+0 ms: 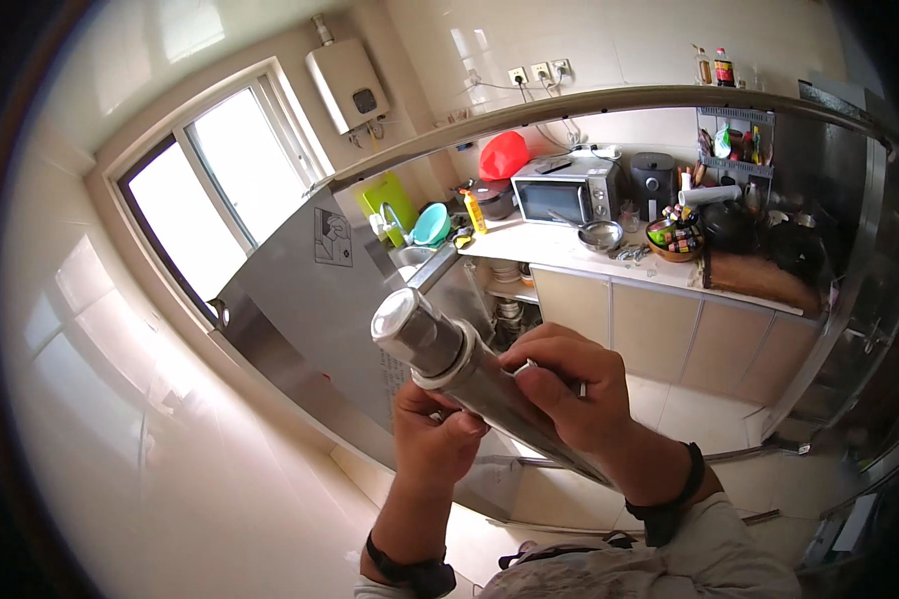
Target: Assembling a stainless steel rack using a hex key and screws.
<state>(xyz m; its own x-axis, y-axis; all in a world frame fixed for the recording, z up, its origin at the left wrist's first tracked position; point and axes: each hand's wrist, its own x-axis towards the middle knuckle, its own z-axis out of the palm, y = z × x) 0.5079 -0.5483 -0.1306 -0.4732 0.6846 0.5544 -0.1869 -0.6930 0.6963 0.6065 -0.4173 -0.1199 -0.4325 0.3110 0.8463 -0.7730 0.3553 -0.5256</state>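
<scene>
A silver metal tube (484, 384) slants up in front of me. Its far end has a narrower section with a pale round cap (403, 312), and a raised collar rings the tube just below that section. My left hand (438, 434) is closed on the tube's left underside, thumb bent against it. Higher up on the other side, my right hand (581, 384) grips the tube with fingers curled. A small whitish piece (522, 367) shows at my right thumb and forefinger; its kind is unclear. The tube's near end passes out of sight behind my right wrist.
Beyond my hands stands a large grey panel (290, 299) with a label. A counter (559, 255) carries a microwave (566, 190), an air fryer (653, 184), a metal bowl (600, 236) and a basket of small items (673, 243). A curved metal bar (609, 102) spans the view.
</scene>
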